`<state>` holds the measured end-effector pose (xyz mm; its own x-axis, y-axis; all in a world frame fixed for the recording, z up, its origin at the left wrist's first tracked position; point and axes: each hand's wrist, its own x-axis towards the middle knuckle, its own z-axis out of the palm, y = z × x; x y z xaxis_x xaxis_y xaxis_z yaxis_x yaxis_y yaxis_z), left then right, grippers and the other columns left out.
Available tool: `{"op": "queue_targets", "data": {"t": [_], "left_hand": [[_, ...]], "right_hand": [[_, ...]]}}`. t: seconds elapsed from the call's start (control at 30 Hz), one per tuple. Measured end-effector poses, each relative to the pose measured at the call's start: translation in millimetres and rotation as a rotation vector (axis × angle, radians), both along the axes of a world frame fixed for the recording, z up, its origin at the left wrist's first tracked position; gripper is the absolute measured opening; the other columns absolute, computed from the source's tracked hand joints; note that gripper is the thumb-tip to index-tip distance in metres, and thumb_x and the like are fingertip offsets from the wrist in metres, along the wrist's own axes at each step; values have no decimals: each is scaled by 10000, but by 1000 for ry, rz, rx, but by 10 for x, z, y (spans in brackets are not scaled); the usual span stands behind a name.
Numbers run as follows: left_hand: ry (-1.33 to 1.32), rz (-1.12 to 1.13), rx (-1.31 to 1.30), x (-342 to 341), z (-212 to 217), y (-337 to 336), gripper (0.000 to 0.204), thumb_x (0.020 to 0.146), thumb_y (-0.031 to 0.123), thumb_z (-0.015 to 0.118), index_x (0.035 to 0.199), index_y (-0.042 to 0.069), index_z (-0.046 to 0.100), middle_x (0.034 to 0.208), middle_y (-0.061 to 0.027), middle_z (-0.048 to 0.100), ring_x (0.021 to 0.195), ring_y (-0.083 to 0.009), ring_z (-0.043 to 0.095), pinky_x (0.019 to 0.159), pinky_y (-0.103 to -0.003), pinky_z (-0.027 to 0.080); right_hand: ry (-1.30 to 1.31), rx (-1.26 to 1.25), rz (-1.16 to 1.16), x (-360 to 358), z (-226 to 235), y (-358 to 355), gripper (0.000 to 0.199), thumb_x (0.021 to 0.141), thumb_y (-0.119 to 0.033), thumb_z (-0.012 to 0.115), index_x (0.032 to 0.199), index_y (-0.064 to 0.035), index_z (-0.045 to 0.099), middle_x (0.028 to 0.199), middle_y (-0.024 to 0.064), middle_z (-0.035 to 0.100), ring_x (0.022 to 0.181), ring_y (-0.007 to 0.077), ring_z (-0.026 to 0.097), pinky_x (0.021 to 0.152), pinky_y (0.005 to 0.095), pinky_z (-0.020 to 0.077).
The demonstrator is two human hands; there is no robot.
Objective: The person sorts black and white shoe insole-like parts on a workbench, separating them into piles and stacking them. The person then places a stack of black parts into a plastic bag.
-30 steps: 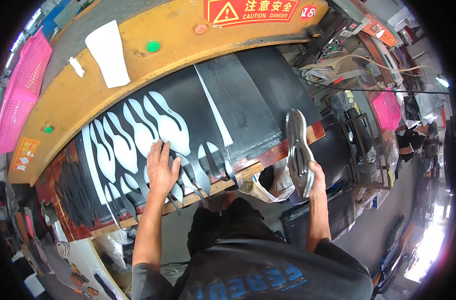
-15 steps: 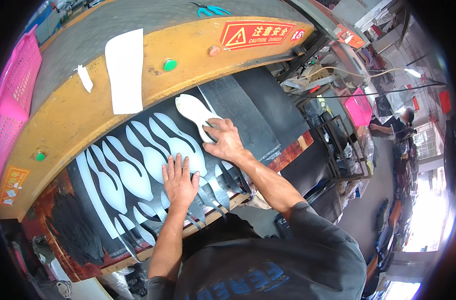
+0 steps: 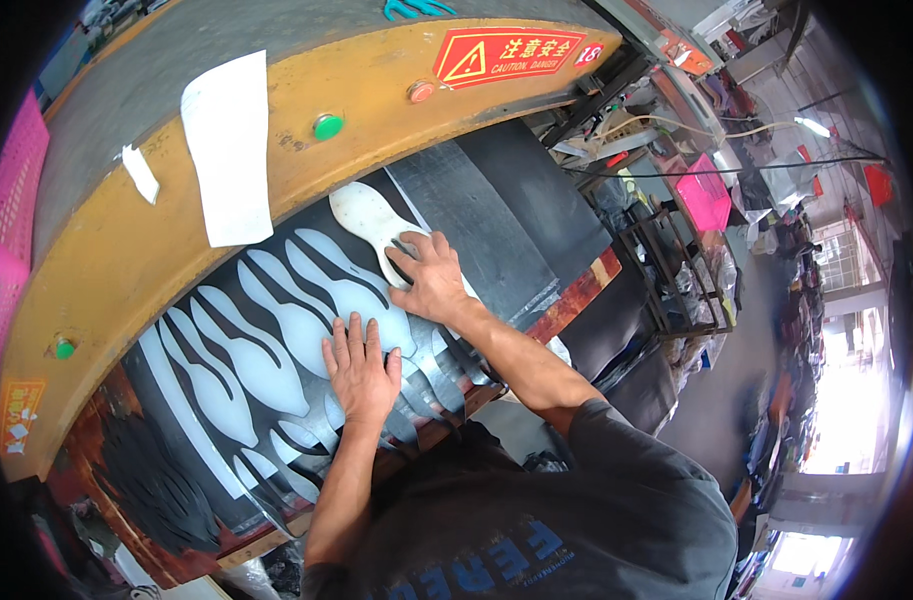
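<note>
My right hand (image 3: 431,278) grips the narrow middle of a white, sole-shaped cutting die (image 3: 362,211), its fingers curled over the edge. The die lies on a dark sheet (image 3: 298,236), at the right end of a row of sole-shaped openings. Pale surface shows through these openings (image 3: 216,385). My left hand (image 3: 364,372) rests palm down on the sheet, fingers stretched out, left of and nearer than the die. Thin strips of the sheet (image 3: 426,400) hang at the near edge. Fingertips of the right hand are partly hidden behind the die.
A yellow press beam (image 3: 376,90) with green and red buttons spans just beyond the sheet, a white paper (image 3: 231,150) on it. Dark cut pieces (image 3: 156,470) pile at left. A black board (image 3: 476,210) lies at right, and a metal rack (image 3: 676,270) stands beyond.
The view has turned slightly, so the beam and the sheet sit further left. Both hands keep nearly the same places, the right one still on the die.
</note>
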<state>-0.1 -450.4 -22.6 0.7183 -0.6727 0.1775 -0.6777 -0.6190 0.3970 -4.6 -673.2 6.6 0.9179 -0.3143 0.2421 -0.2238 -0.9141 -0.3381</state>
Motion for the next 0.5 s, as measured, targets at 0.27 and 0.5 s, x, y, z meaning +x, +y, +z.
{"op": "queue_targets", "data": {"t": [0.27, 0.5], "left_hand": [[-47, -16, 26, 3, 7, -26, 600, 950, 385, 704, 1448, 61, 630, 1594, -185, 528, 1529, -446, 402, 1254, -627, 269], [-71, -59, 101, 19, -44, -19, 576, 986, 337, 665, 1459, 13, 611, 1598, -233, 513, 1523, -494, 400, 1256, -650, 252]], "right_hand": [[-101, 213, -58, -418, 133, -95, 882, 763, -432, 888, 1503, -56, 589, 1585, 254, 446, 1446, 545, 411, 1174, 661, 363], [-169, 665, -377, -1354, 26, -260, 551, 897, -341, 818, 1314, 6, 723, 1256, 224, 698, 1179, 410, 656, 1002, 470, 557]]}}
